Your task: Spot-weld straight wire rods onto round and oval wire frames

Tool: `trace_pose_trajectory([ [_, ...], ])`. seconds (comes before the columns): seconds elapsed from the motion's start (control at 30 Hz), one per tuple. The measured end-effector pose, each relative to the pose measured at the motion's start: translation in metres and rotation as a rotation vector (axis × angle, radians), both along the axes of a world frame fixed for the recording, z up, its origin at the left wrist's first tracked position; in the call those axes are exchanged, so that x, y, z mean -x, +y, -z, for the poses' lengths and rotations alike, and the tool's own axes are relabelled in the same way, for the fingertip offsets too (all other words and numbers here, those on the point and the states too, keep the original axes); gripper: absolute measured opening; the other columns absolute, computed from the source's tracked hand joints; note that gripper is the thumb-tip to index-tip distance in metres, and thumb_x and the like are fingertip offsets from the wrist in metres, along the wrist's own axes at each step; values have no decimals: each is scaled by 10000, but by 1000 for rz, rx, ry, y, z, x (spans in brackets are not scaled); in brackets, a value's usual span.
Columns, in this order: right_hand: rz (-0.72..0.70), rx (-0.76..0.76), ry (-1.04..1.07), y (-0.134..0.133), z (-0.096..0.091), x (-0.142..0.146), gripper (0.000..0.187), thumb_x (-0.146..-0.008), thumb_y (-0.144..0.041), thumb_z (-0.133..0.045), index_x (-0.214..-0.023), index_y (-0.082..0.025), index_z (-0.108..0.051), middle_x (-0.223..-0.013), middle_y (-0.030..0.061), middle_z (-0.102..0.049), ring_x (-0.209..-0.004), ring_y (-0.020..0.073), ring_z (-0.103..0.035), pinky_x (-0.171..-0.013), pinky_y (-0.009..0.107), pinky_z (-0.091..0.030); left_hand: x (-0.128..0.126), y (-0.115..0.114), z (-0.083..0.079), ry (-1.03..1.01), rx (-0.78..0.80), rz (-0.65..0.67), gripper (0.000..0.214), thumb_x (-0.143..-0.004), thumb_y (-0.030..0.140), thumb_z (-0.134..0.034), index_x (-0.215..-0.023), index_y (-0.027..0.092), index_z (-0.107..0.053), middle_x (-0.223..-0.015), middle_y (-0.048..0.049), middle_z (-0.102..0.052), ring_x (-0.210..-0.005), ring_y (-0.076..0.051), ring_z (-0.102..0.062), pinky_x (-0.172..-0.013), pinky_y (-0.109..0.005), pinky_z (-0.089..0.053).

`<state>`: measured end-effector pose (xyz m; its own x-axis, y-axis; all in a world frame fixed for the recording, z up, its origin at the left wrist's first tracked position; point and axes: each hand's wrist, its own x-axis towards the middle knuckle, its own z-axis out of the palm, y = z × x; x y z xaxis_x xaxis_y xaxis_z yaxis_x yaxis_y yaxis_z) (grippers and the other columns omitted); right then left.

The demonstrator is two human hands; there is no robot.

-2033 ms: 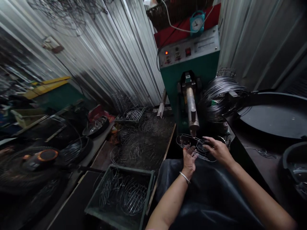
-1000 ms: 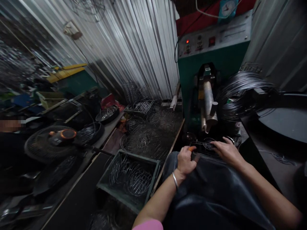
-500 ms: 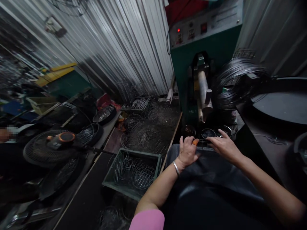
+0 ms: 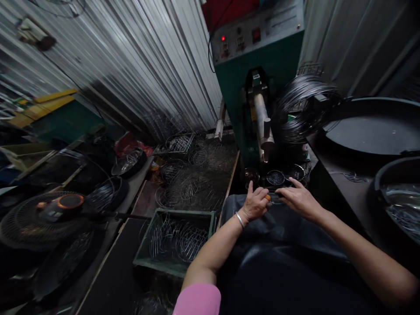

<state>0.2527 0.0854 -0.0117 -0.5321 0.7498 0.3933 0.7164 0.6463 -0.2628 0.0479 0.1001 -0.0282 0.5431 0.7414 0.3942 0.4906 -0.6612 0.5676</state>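
Observation:
My left hand (image 4: 255, 202), with an orange cover on one fingertip, pinches the near edge of a thin wire rack (image 4: 277, 196) that lies over the dark apron (image 4: 288, 236) on my lap. My right hand (image 4: 298, 199) curls over the same wire rack from the right. Both hands sit just below the metal arm (image 4: 262, 127) of a green machine (image 4: 259, 74). Small round metal cups (image 4: 275, 177) stand beyond my fingers.
A green crate (image 4: 173, 240) of wire racks stands at my left knee, with more wire racks (image 4: 193, 175) piled beyond it. A coil of wire (image 4: 303, 109) hangs right of the machine. A fan (image 4: 42, 214) lies at the left. Dark pans (image 4: 370, 127) fill the right bench.
The wire rack dropped from under the machine's arm onto my lap. Both hands came closer together on it. The view swung left, then back.

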Motion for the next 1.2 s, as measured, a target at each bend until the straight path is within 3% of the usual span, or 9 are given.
trace_pose_trajectory([
  [0.1,-9,20,37,0,-3,-1,193,-871,-213,-447,-984,-216,-604,-892,41,-719,-807,173,-673,-1042,491,-316,1,-5,-6,5,68,-54,114,-727,195,-604,-814,255,-648,-1055,-70,-654,-1077,-249,-559,-1100,-575,-82],
  [0.23,-7,14,58,5,-5,-2,201,-890,-251,-437,-1007,-213,-596,-927,51,-717,-836,178,-675,-1052,501,-306,5,-8,-30,103,-7,-8,236,-734,196,-624,-963,251,-636,-1213,-111,-580,-1234,-297,-442,-1075,-616,10],
  [0.4,-53,65,73,7,-5,2,220,-890,-264,-430,-1010,-217,-609,-915,40,-721,-829,169,-674,-1034,479,-354,19,2,-67,180,6,122,183,-617,201,-751,-759,223,-638,-969,-85,-642,-1094,-290,-543,-1080,-604,-11],
  [0.53,-41,104,78,9,-5,0,228,-887,-285,-432,-1012,-224,-612,-952,34,-717,-854,175,-670,-1030,470,-369,40,22,-95,97,265,262,273,-696,306,-716,-956,254,-654,-1008,-34,-660,-1016,-221,-594,-1086,-521,-204],
  [0.6,-30,105,83,13,-3,-3,239,-892,-296,-422,-1017,-218,-610,-940,35,-717,-848,180,-673,-1030,478,-368,50,34,-100,-137,383,158,306,-794,353,-617,-1082,250,-622,-1070,-36,-654,-1012,-195,-600,-1019,-432,-354],
  [0.7,-27,80,90,18,2,-9,261,-903,-315,-402,-1029,-206,-603,-907,37,-718,-822,182,-679,-1031,490,-364,60,51,-94,-397,401,-133,309,-861,376,-514,-1105,215,-616,-1043,-46,-664,-982,-179,-608,-917,-343,-445],
  [0.77,-28,58,92,22,6,-12,267,-904,-323,-401,-1032,-202,-602,-896,39,-718,-808,183,-681,-1029,489,-368,60,57,-84,-364,369,-206,308,-870,378,-494,-1077,198,-632,-1013,-56,-673,-960,-180,-611,-903,-334,-450],
  [1.03,17,40,107,27,10,-10,239,-886,-303,-417,-1003,-219,-608,-882,36,-719,-788,181,-677,-1010,468,-394,27,42,-46,164,-108,72,314,-746,414,-664,-1016,255,-651,-947,-62,-687,-926,-210,-616,-1087,-490,-205],
  [1.2,30,28,74,26,8,-9,243,-888,-307,-412,-1001,-215,-607,-889,38,-719,-799,182,-678,-984,464,-422,13,37,-29,207,-241,27,147,-829,323,-572,-922,249,-657,-865,-49,-691,-787,-161,-625,-1025,-408,-333],
])
